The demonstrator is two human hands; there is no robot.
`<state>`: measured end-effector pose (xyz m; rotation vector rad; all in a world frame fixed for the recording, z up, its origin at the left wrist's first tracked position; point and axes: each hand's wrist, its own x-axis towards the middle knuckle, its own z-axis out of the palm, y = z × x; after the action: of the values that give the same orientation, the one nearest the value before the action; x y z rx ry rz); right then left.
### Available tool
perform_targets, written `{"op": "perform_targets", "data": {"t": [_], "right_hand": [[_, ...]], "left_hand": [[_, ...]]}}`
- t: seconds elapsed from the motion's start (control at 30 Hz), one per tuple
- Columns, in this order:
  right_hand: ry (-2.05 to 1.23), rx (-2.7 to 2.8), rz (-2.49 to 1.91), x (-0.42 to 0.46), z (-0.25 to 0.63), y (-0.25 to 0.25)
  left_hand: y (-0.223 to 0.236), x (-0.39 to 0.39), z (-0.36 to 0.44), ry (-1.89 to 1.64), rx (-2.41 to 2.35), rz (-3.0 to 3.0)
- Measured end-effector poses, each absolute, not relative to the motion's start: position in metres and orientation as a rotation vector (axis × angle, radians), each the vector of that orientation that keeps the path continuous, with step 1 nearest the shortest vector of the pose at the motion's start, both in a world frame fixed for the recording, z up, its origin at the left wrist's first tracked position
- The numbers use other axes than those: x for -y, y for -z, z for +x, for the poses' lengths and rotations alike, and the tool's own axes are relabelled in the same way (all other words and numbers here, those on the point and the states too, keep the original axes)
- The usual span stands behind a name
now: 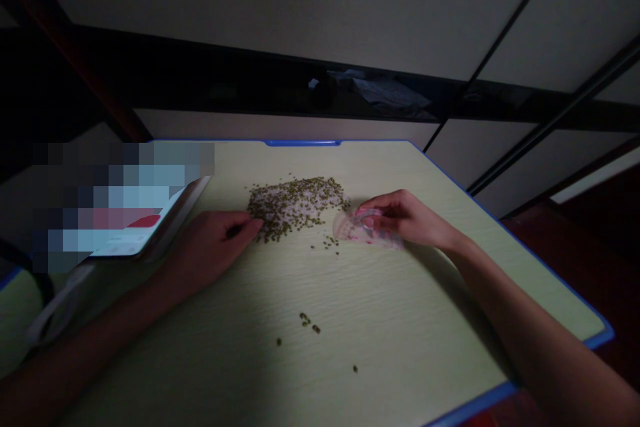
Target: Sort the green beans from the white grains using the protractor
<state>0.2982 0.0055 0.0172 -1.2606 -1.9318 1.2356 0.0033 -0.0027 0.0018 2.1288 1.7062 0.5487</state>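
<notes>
A: What could go wrong for us, biggest thing first?

B: The bench [400, 307]. If we jolt it, whatever lies loose on its smooth top could roll.

A: And the tablet [127, 237]?

B: It lies near our left arm [125, 313], so a careless sideways sweep might nudge it.

A: Then the pile [295, 203] of small greenish seeds and something pale?

B: It sits on the bench between our left hand [223, 237] and right hand [415, 220]; pushing too hard from either side would likely scatter it.

A: The protractor [360, 232]?

B: It's thin, clear plastic just right of the pile. If we press its edge and let it spring, it could flick seeds away. The stray seeds [316, 329] nearer us might get brushed off course.

A: How are we posed?

B: Our hands are well apart. The left is curled, thumb and forefinger tips at the pile's left edge; we can't tell whether they pinch a seed. The right has thumb and fingers clamped on the protractor, its curved edge towards the pile.
</notes>
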Motion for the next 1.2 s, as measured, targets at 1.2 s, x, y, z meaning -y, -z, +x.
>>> {"op": "perform_targets", "data": {"t": [1.2], "right_hand": [[-1.395,2.174,-1.186,0.005,0.290,-0.028]], "left_hand": [[0.000,0.002,0.003,-0.580,-1.716,2.136]]}}
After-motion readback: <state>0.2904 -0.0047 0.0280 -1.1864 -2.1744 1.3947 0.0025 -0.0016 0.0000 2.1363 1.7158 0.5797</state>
